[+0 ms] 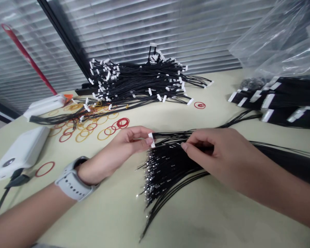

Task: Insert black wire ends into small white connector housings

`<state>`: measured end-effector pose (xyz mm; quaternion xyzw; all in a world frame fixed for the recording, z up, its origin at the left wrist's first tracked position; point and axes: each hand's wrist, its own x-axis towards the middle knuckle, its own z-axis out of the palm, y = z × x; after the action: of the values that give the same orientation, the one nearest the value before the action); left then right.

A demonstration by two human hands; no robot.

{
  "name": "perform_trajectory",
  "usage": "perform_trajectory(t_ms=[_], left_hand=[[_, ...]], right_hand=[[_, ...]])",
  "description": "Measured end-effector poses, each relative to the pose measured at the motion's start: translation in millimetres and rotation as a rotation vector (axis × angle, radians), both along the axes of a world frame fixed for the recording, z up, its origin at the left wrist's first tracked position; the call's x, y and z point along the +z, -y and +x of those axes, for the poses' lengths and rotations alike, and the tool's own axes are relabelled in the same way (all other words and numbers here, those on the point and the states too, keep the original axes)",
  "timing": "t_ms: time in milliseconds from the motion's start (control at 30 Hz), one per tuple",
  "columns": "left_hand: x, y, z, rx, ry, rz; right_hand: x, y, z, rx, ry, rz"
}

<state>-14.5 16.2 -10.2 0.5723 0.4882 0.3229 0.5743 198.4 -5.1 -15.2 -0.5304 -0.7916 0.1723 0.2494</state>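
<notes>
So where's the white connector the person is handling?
Near the centre of the head view, the white connector is pinched in the left hand, left of the right hand, just above the metal wire tips.

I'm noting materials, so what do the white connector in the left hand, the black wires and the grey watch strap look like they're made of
White connector: probably matte moulded plastic, given its even, opaque white. Black wires: likely plastic-sheathed, from the smooth dark coating; silvery glints suggest shiny metal tips. Grey watch strap: perhaps matte silicone rubber, judging by its dull, smooth surface and holes.
</notes>
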Motion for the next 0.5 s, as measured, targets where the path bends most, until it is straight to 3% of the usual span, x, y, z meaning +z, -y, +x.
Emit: perform_trajectory(t_ms=[133,300,500], left_hand=[[-0.1,-0.4,0.1,0.008,-0.06,0.044],[-3.6,-2.6,-2.3,-0.002,-0.106,0.094],[-5.8,-4.6,-1.2,0.02,-0.142,0.082]], right_hand=[[2.9,-1.3,1.1,0.017,-0.017,0.03],[2.3,-4.3,-1.1,0.158,-0.109,0.028],[-3.1,-9.3,-3.2,0.177,-0.266,-0.003]])
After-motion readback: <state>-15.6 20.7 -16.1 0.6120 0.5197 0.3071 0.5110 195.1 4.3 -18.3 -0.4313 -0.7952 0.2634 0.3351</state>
